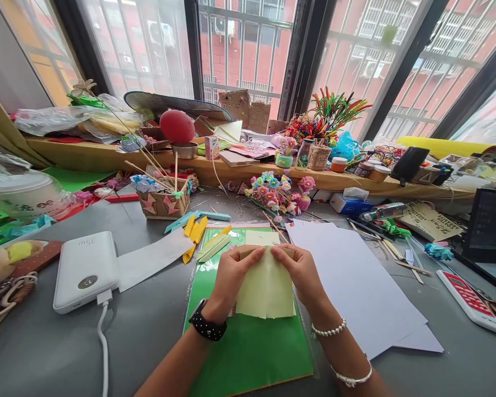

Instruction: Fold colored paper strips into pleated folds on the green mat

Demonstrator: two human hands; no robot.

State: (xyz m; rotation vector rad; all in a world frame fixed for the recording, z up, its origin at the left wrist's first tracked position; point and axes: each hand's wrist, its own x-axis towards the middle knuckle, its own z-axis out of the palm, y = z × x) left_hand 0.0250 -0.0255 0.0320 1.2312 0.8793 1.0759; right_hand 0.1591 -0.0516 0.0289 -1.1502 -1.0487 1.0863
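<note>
Indoors, at a gray desk (pixel 149 331) beneath barred windows (pixel 248 49), a person's left hand (pixel 232 281) and right hand (pixel 305 275) grip a pale yellow paper (pixel 265 295) by its upper edge, thumbs nearly meeting at the middle; the paper, creased down its center, sits over a glossy green sheet (pixel 252 355); white sheets (pixel 351 281) lie to the right; a white power bank (pixel 86 270) and yellow folded pieces (pixel 195 236) lie to the left.
</note>
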